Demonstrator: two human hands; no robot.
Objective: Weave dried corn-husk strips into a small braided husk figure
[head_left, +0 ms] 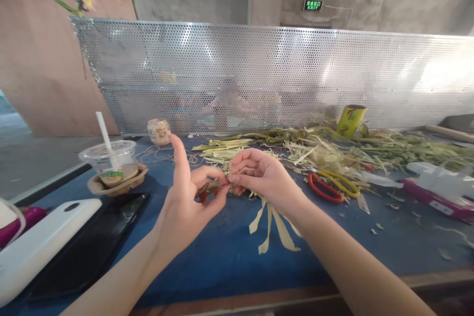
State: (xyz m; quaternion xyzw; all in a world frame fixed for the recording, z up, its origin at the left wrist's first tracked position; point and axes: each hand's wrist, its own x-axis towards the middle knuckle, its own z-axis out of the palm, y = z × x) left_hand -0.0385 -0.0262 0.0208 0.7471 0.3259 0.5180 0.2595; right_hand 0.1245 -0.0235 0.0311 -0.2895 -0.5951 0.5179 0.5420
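Both hands meet above the blue table, fingertips nearly touching. My left hand [192,192] pinches a bundle of dried plant strips, its index finger or thumb raised upward. My right hand [264,177] is closed on the same bundle from the right, thumb against the fingers. Pale flat strips [270,229] hang and fan out below my right hand. The part between the fingertips is small and mostly hidden. Behind the hands lie more yellow-green strips [227,143].
Scissors with red and yellow handles [326,188] lie at right, near a purple power strip [433,202]. At left are a plastic cup [111,158], a black phone [92,247] and a white device [48,242]. A perforated metal screen [240,59] stands behind.
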